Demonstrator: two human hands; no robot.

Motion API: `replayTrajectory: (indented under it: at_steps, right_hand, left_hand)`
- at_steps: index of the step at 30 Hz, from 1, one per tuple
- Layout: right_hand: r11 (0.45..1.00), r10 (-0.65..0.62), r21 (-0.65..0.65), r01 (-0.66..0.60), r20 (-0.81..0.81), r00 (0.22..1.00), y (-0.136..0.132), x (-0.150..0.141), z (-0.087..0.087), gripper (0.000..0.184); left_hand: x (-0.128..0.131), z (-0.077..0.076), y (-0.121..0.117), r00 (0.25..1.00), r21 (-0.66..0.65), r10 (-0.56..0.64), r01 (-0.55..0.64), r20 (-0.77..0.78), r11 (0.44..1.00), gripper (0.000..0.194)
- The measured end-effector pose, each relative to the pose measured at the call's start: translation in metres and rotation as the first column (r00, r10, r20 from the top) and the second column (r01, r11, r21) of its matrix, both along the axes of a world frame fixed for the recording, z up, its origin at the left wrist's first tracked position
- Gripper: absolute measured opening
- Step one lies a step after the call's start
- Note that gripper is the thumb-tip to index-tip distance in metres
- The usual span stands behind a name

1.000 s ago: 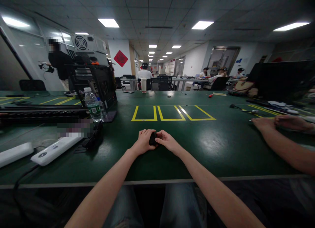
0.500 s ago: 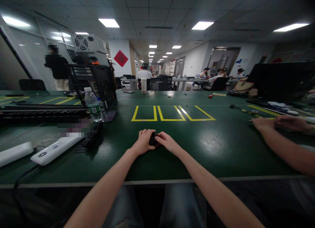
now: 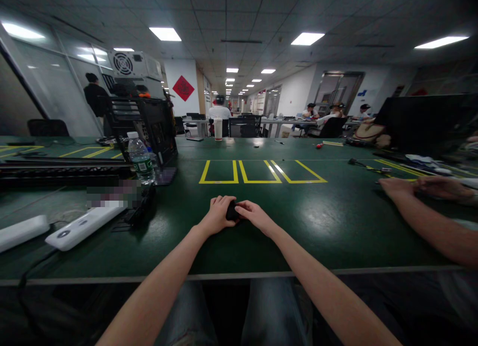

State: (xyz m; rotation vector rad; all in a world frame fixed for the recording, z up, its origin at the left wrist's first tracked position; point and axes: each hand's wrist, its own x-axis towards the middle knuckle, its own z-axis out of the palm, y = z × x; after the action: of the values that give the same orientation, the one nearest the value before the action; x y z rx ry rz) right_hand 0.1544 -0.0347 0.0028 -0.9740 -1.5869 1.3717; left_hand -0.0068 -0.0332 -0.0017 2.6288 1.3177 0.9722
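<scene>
Held black object [image 3: 231, 211], 3 yellow outlines [image 3: 260, 182] beyond, water bottle [image 3: 143, 163] leftward

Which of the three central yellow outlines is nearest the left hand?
The leftmost outline: its front edge lies straight beyond the left hand; the middle outline and right outline sit farther right.

Small black object [image 3: 231, 211], partly covered, exact shape unclear. Held in left hand [image 3: 217, 215], right hand [image 3: 256, 217] at its other side. Near green tabletop's [image 3: 336, 246] front edge; contact underneath hidden.
</scene>
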Motion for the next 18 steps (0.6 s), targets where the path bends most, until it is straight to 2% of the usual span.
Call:
replayTrajectory:
  at_steps: [6, 11, 18]
  right_hand:
    - [0.995, 0.089, 0.055, -0.087, -0.038, 0.995, -0.0061, 0.0044, 0.0046, 0.033]
    - [0.998, 0.031, 0.055, -0.03, -0.023, 0.999, -0.0064, 0.0017, 0.0052, 0.027]
    - [1.0, 0.008, -0.005, -0.008, 0.017, 1.0, -0.0048, 0.0008, 0.007, 0.03]
  left_hand:
    - [-0.0011, 0.0, -0.0003, 1.0, -0.009, -0.006, 0.006, 0.006, 1.0, 0.059]
    - [-0.0011, 0.0004, -0.0001, 1.0, 0.002, -0.018, 0.018, 0.006, 1.0, 0.06]
    - [-0.0015, 0.0001, 0.0002, 1.0, 0.005, -0.014, 0.014, -0.009, 1.0, 0.061]
